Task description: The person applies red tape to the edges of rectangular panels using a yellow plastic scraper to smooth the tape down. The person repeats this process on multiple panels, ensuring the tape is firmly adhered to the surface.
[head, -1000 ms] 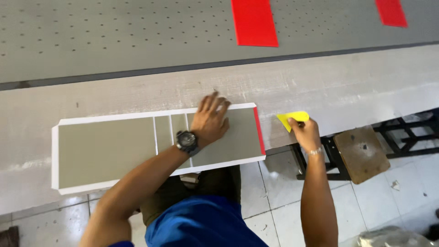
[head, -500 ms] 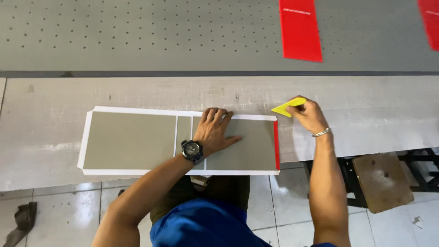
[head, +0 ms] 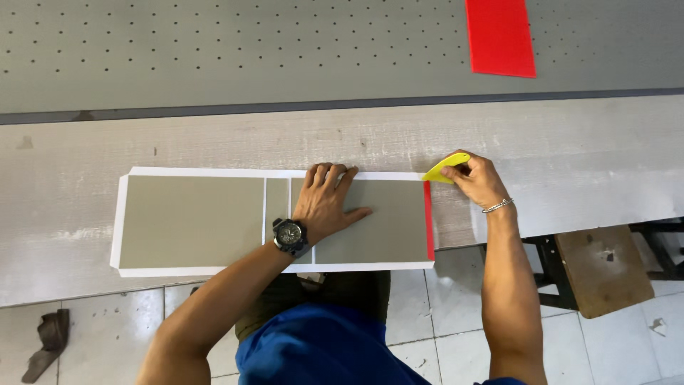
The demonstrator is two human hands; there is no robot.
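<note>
Grey-green boards (head: 192,221) on white sheet (head: 214,172), yellow scraper (head: 444,168), red panel (head: 500,36).

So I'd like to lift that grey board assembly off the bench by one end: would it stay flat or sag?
The grey board assembly would probably fold at the narrow gaps beside its spine strip, where seemingly only the white sheet joins the panels. Each panel looks stiff and flat. The left hand pressing it suggests it slides easily.

Both arms are bare to above the elbow. A black wristwatch (head: 289,234) with a round dark dial sits behind the left hand (head: 324,203); a thin silver chain bracelet (head: 496,206) circles behind the right hand (head: 476,180). A blue shirt (head: 320,349) covers the torso.
</note>
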